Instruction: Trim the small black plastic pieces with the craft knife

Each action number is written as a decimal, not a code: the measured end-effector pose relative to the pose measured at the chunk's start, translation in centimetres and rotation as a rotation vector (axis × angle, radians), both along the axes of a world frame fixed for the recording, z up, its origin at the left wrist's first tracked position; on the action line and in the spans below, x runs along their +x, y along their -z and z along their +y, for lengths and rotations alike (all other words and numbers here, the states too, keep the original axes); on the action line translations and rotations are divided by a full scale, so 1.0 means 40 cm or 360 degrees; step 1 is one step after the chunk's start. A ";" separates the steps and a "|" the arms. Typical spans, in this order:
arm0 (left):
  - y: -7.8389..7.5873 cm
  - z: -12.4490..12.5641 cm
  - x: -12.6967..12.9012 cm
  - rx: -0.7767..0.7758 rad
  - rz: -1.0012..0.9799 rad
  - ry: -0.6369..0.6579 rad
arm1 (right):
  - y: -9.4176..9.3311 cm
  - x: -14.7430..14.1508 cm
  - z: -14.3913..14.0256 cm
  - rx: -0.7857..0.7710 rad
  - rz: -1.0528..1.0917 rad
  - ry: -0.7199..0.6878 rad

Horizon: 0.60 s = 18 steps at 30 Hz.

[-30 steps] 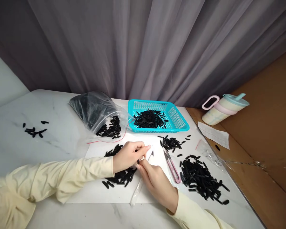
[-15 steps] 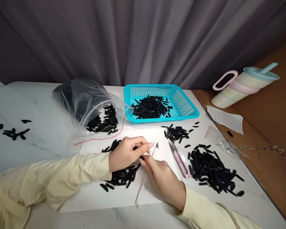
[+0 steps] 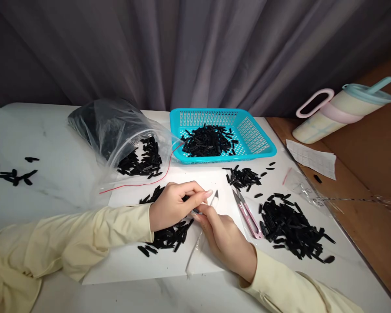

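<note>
The left hand [image 3: 173,205] rests over a white sheet of paper [image 3: 127,261] on the white marble tabletop [image 3: 52,143], its fingers [image 3: 202,196] pinched together on a small black plastic strip [image 3: 193,211] at the meeting point of both hands. The right hand [image 3: 226,239] lies just beside it, its fingers [image 3: 206,214] closed on a narrow clear plastic sleeve [image 3: 195,248] that runs from a pointed tip near the left thumb back toward the near edge of the paper; whether the strip is already inside the sleeve's mouth is hard to tell at this size. Under and beside the left hand lies a loose pile of black strips [image 3: 169,237]. Just right of the hands lie pink-handled thread snips [image 3: 246,213], and beyond them a larger heap of black strips [image 3: 295,228]. A smaller scatter of black strips [image 3: 244,177] sits in front of a turquoise perforated plastic basket [image 3: 257,139], which also holds such strips. Left of the basket, a clear zip bag with a red seal line [image 3: 114,130] lies open on its side, spilling strips onto the tabletop. A few stray black pieces [image 3: 14,174] lie well apart at the far left. At the right, a pastel tumbler with a pink loop handle and straw [image 3: 339,111] lies tilted on a brown surface beside a white paper slip [image 3: 311,158]. Grey curtains [image 3: 195,48] hang behind.
</note>
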State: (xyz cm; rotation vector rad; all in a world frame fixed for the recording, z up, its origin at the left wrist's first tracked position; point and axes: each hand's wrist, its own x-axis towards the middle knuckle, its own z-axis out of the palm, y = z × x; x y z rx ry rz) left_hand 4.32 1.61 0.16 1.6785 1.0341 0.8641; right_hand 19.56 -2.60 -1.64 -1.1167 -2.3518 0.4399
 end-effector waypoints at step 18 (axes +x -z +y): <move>-0.007 -0.002 -0.003 -0.0393 -0.0287 0.0018 | 0.002 0.008 0.000 0.0091 0.0089 -0.0023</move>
